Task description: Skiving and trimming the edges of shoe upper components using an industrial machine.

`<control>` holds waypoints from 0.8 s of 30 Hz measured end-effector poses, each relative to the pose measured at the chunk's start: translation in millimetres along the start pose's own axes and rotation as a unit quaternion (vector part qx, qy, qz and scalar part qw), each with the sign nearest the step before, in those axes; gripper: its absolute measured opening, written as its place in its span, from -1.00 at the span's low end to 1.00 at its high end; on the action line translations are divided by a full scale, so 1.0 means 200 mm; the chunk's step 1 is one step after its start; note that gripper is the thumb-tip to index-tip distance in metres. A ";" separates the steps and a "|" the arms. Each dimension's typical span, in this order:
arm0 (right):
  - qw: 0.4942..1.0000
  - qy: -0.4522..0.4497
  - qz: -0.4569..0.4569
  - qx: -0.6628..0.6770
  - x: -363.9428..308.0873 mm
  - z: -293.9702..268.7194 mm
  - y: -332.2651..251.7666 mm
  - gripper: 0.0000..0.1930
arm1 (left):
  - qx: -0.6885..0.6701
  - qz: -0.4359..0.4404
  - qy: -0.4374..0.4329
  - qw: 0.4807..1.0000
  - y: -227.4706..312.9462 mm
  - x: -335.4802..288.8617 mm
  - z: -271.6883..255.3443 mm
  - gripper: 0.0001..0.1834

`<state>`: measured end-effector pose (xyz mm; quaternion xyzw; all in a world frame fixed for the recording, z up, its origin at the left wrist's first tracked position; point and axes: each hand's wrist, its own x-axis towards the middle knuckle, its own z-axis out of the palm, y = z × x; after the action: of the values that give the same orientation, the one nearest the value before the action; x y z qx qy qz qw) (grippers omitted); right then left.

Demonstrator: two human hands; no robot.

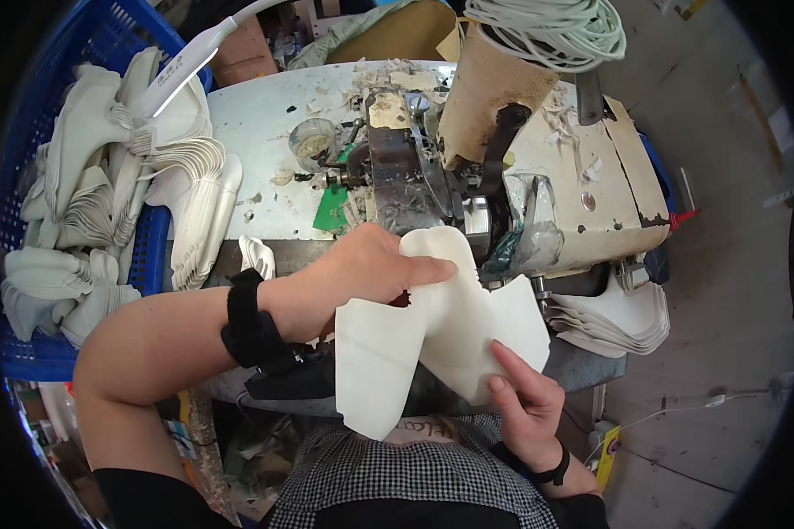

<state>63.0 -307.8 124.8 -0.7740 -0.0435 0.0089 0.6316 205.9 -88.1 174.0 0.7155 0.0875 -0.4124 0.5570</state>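
Note:
A white shoe-upper piece with two wide wings and a rounded tongue end hangs in front of the machine. At its top, my left hand is closed on it, the thumb lying across the face and the other fingers hidden behind. My right hand holds its lower right edge, with index finger and thumb on the face and the rest curled below. Just behind the piece stands a leather-skiving machine with a dark working head and a shiny metal roller.
A blue crate at left holds several stacks of white upper pieces. Another stack sits under the machine's right side. Scraps litter the pale tabletop. A white lamp and coiled pale cord are overhead.

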 end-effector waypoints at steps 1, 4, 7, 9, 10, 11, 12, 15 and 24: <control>1.000 0.002 0.010 0.020 0.00 0.01 0.01 -0.63 | 0.002 -0.003 0.003 1.000 0.00 0.00 -0.01 -0.64; 0.993 -0.009 0.050 0.103 0.00 0.03 0.02 -0.61 | 0.039 0.006 0.026 0.999 0.01 0.00 -0.02 -0.65; 0.975 -0.014 0.113 0.188 0.01 0.04 0.02 -0.59 | 0.034 0.029 0.022 0.999 0.02 0.01 -0.04 -0.65; 0.969 -0.010 0.141 0.203 0.02 0.04 0.02 -0.59 | 0.006 0.065 0.011 0.998 0.01 0.02 -0.04 -0.65; 0.965 -0.008 0.155 0.209 0.03 0.03 0.02 -0.59 | -0.011 0.092 0.007 0.996 0.00 0.03 -0.03 -0.65; 0.966 0.003 0.144 0.214 0.03 0.03 0.02 -0.59 | -0.029 0.119 0.004 0.993 0.00 0.03 -0.03 -0.65; 0.966 0.012 0.133 0.219 0.04 0.03 0.01 -0.59 | -0.049 0.104 -0.015 0.993 0.00 0.03 -0.04 -0.66; 0.973 0.028 0.110 0.203 0.05 0.00 0.00 -0.59 | -0.090 0.064 -0.056 0.992 0.02 0.04 -0.05 -0.65; 1.000 -0.004 0.000 0.011 0.03 -0.02 -0.02 -0.61 | 0.025 0.014 -0.150 0.988 0.14 0.01 -0.18 -0.61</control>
<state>68.7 -309.7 129.0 -0.7667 -0.0459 0.0129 0.6403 240.9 -68.2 193.8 0.6603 -0.0173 -0.5098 0.5511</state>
